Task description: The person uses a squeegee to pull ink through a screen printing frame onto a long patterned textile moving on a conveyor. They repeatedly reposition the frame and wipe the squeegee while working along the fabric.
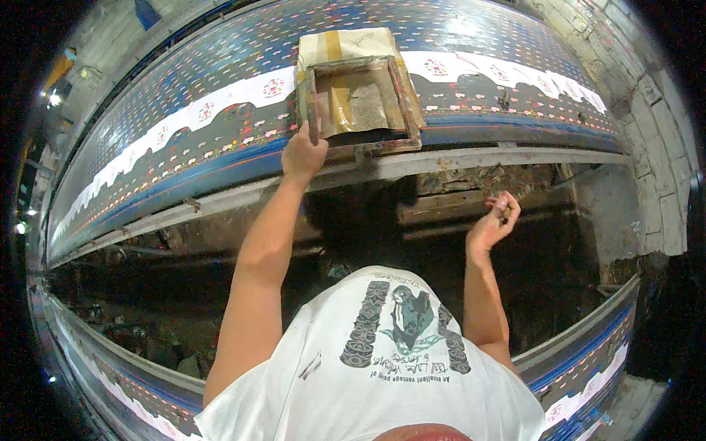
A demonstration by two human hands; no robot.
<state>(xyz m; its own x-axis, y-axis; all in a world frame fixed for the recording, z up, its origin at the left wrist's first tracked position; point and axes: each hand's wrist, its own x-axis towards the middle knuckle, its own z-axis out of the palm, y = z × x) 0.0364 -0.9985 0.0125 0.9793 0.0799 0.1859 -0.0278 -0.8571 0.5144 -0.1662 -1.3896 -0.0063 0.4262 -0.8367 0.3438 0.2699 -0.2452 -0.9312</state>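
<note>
A worn wooden screen-printing frame (415, 110) lies over the long printing table, with yellowish sheeting and brown tape showing in and behind it. My left hand (303, 153) is closed around the frame's near left corner, that arm stretched forward. Under the frame runs a long white fabric strip (243, 94) with a scalloped near edge and round, multicoloured floral prints. My right hand (496, 224) is raised over the dark gap in front of the table, apart from the frame. Its fingers are curled in, and whether something small is between them cannot be made out.
The long table (471, 29) has a blue and dark surface dotted with small print marks, and a pale ledge (507, 156) along its near edge. A second table (588, 367) with similar white fabric stands behind me. A block wall (654, 140) closes the right end.
</note>
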